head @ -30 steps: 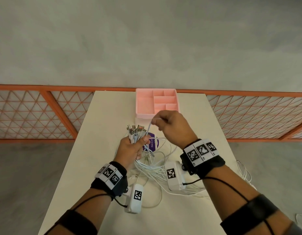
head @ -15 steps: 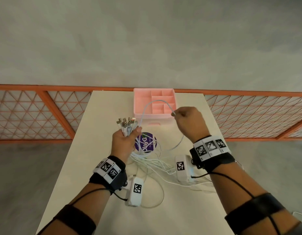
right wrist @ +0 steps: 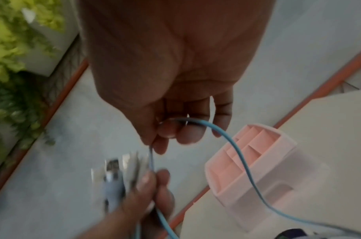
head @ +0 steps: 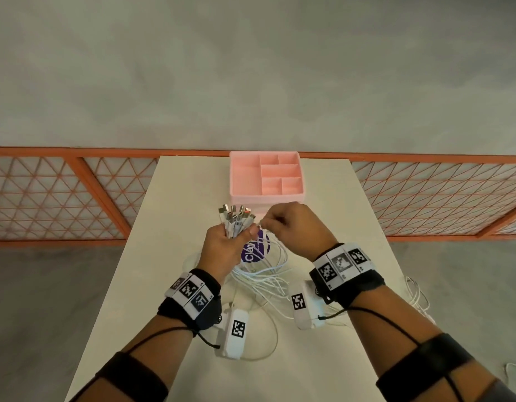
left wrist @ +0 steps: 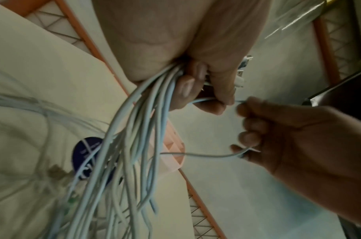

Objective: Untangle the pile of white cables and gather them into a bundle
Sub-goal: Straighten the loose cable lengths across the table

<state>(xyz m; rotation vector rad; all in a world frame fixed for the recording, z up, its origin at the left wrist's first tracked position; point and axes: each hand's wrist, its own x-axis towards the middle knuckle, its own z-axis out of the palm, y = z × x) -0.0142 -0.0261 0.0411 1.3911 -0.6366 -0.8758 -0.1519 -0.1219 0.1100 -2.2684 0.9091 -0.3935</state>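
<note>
Your left hand (head: 222,245) clamps its grip round the bundled white cables (head: 236,221). Your right hand (head: 294,227) pinches one cable (right wrist: 233,145) beside it, above the bench (head: 170,256).

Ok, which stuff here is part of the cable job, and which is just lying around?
Part of the job:
white cables
left hand, gripping the plug ends
right hand, pinching one cable

Lying about:
pink organizer tray
purple round label
table
</note>
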